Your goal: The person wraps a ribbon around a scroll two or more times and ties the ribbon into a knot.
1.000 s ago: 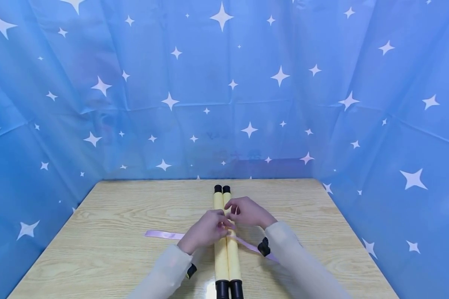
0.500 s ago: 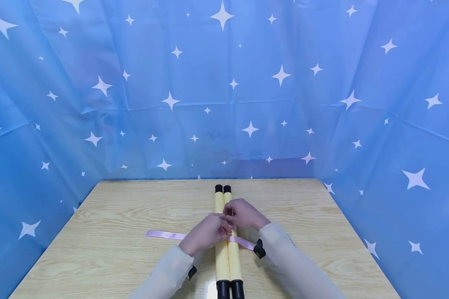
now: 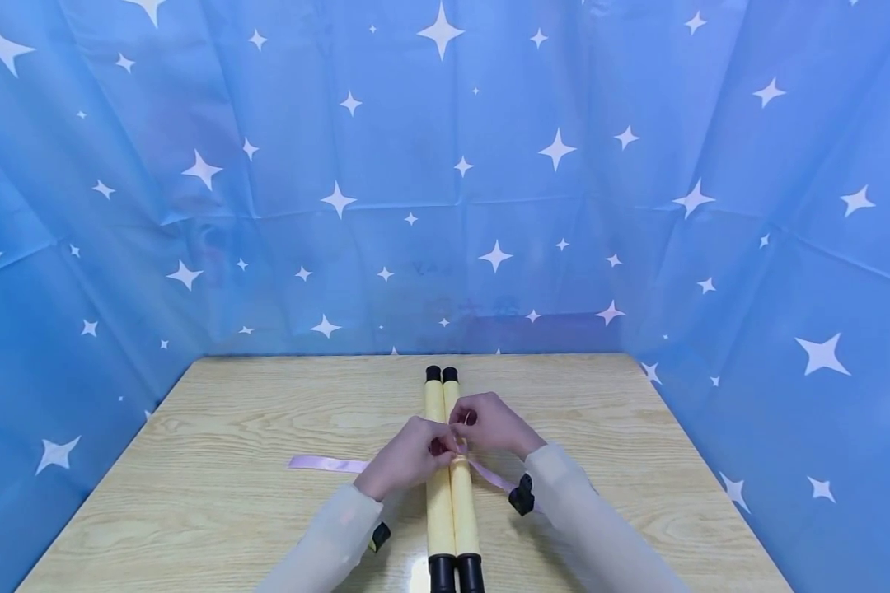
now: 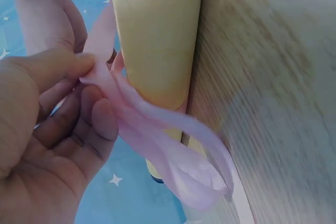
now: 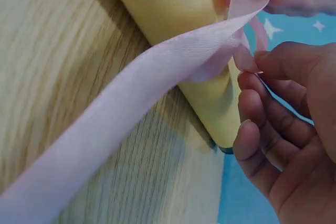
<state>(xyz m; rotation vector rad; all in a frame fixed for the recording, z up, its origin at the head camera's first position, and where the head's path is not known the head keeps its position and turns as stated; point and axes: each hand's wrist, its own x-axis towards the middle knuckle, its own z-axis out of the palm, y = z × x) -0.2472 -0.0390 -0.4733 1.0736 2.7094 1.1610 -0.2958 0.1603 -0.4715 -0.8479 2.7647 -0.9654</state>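
Two pale yellow rolls (image 3: 439, 519) with black end caps lie side by side on the table, pointing away from me. A pink satin ribbon (image 3: 326, 464) passes around them, one tail stretching out to the left. My left hand (image 3: 408, 453), over the rolls, pinches the ribbon between thumb and forefinger; ribbon loops (image 4: 173, 161) hang below that pinch in the left wrist view. Just beyond it, my right hand (image 3: 493, 424) pinches a small fold of ribbon with thumb and forefinger, its other fingers curled loosely. In the right wrist view, a broad ribbon length (image 5: 131, 93) runs across the nearer roll.
The wood-grain table (image 3: 230, 494) extends to both sides of the rolls. A blue curtain (image 3: 386, 239) with white stars encloses the back and sides. Small black wrist devices (image 3: 522, 497) hang below the sleeves.
My right hand has drawn slightly right from its position half a second ago, and my left hand has risen a little. The ribbon beside the right roll has shifted; the rolls lie in place.
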